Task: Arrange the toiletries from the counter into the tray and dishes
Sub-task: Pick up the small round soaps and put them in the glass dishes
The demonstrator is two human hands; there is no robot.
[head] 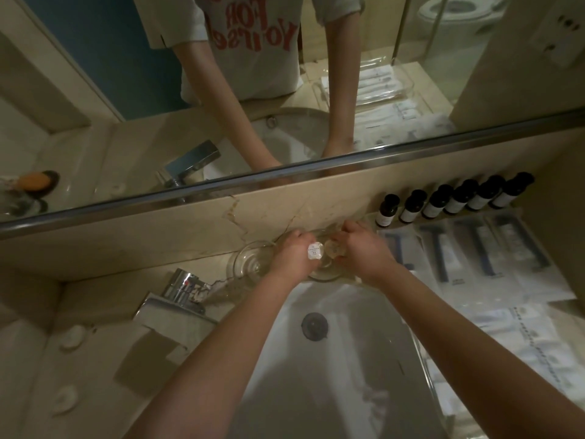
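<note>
Behind the sink stand two clear glass dishes: one (245, 264) at the left with nothing in it, the other (324, 274) under both my hands. My left hand (292, 253) holds a small round white wrapped soap (315, 251) over that second dish. My right hand (364, 251) holds another small clear-wrapped round item (334, 248) right beside it. Several dark small bottles (456, 199) line the wall at the right. Flat white packets (474, 251) lie on the counter below them.
The white sink basin (348, 343) with its drain (314, 326) lies under my forearms. A chrome faucet (182, 286) stands at the left. Two small round white items (73, 335) lie on the left counter. A mirror covers the wall above.
</note>
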